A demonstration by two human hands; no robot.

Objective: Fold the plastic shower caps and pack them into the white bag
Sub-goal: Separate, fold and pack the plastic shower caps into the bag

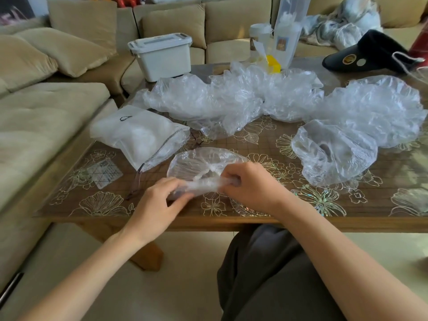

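Shower caps (222,100) lay in a crumpled, clear heap across the middle of the table (301,212), reaching from near its left edge to its right edge. A sofa (46,107) stood to the left of the table. Near the front left corner lay a small clear card (104,173) printed with a grid. Just beyond it, by the left edge, the white bag (136,135) lay on its side, bulging, with its drawstring mouth turned toward the front edge and its cord trailing on the table. A lidded white box (162,56) stood at the far left corner.

Near the front edge, right of the bag, the left hand (159,200) pinched one end of a gathered cap (203,165), thumb and fingers curled round the bunched plastic. The right hand (250,184) grasped the other end, fingers curled over it. The rest of that cap lay flattened on the table just beyond the hands.

Further right, apart from the hands, a single cap (333,154) lay puffed up, touching the heap behind it. At the far edge stood a tall paper bag (287,31) with a yellow block (273,62) at its foot, and toward the far right corner lay a black visor (366,54).
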